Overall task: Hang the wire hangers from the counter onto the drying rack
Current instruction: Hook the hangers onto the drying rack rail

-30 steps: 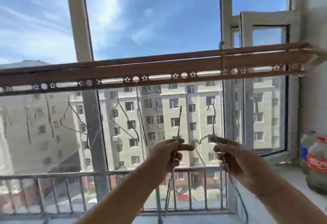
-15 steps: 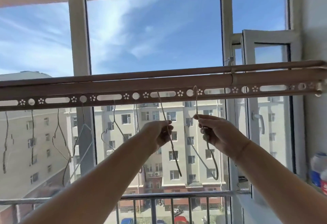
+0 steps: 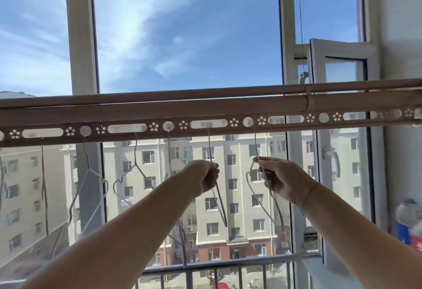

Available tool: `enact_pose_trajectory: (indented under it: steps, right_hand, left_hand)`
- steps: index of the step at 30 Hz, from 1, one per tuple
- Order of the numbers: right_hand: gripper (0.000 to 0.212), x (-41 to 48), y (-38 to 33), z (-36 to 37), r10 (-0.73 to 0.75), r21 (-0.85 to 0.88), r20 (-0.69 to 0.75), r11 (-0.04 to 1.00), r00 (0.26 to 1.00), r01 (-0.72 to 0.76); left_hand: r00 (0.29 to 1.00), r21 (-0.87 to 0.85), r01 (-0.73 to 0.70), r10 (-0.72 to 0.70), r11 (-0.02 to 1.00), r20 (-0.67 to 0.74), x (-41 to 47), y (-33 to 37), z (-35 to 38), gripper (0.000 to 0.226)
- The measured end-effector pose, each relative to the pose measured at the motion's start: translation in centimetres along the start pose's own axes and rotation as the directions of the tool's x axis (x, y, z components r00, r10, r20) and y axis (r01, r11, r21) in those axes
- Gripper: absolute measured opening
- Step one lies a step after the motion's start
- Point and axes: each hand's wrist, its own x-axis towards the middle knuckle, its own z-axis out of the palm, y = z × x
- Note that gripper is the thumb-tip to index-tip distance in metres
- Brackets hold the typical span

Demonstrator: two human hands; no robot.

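The drying rack is a brown bar with a punched strip of holes, running across the window at head height. My left hand is shut on a thin wire hanger whose hook reaches up into a long slot of the strip. My right hand grips another wire hanger; its hook sits in a round hole just to the right. Several more wire hangers dangle from holes further left.
A plastic bottle with a blue and red label stands on the sill at the right. An open window sash is behind the rack on the right. A metal balcony railing runs below.
Both hands rose from below the rack with the two hangers. The hooks now sit in the strip's holes, and my view has tilted upward.
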Motion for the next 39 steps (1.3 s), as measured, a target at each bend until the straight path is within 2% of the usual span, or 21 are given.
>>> enact_pose_trajectory:
  steps: [7, 10, 14, 19, 25, 30, 34, 39]
  right_hand:
    - [0.019, 0.8, 1.1, -0.2, 0.027, 0.030, -0.030, 0.999, 0.999, -0.026]
    - [0.011, 1.0, 1.4, -0.4, 0.042, 0.068, -0.028, 0.997, 0.999, -0.040]
    - [0.017, 0.7, 2.7, -1.1, 0.049, 0.077, -0.042, 0.996, 0.998, -0.045]
    - [0.019, -0.4, 5.9, -2.2, 0.103, 0.085, -0.061, 0.992, 0.993, -0.098]
    - [0.018, -2.0, 9.4, -3.3, 0.175, 0.119, -0.086, 0.979, 0.981, -0.165]
    - [0.018, -4.5, 12.5, -5.2, 0.232, 0.133, -0.114, 0.967, 0.966, -0.217]
    - [0.015, -7.5, 15.8, -8.2, 0.282, 0.167, -0.193, 0.953, 0.940, -0.251]
    - [0.013, -12.3, 20.1, -13.6, 0.350, 0.238, -0.349, 0.930, 0.869, -0.279]
  left_hand:
    - [1.000, -0.034, -0.002, 0.001, 0.999, -0.031, 1.4, -1.1, -0.7, 0.019]
    - [1.000, -0.040, -0.016, 0.015, 0.999, -0.024, 0.8, -1.4, -1.0, 0.020]
    - [1.000, -0.062, -0.025, 0.024, 0.998, -0.019, -0.6, -2.1, -1.6, 0.018]
    - [1.000, -0.050, 0.023, -0.023, 0.999, -0.010, -2.0, -4.5, -1.5, 0.024]
    - [0.994, -0.071, 0.088, -0.092, 0.994, -0.055, -2.9, -8.3, -1.8, 0.022]
    - [0.988, -0.061, 0.144, -0.147, 0.988, -0.037, -3.5, -12.4, -1.3, 0.019]
    - [0.979, -0.037, 0.205, -0.204, 0.978, 0.021, -3.6, -16.4, -0.1, 0.018]
    - [0.940, 0.041, 0.323, -0.325, 0.946, 0.101, -3.6, -21.7, 3.7, 0.019]
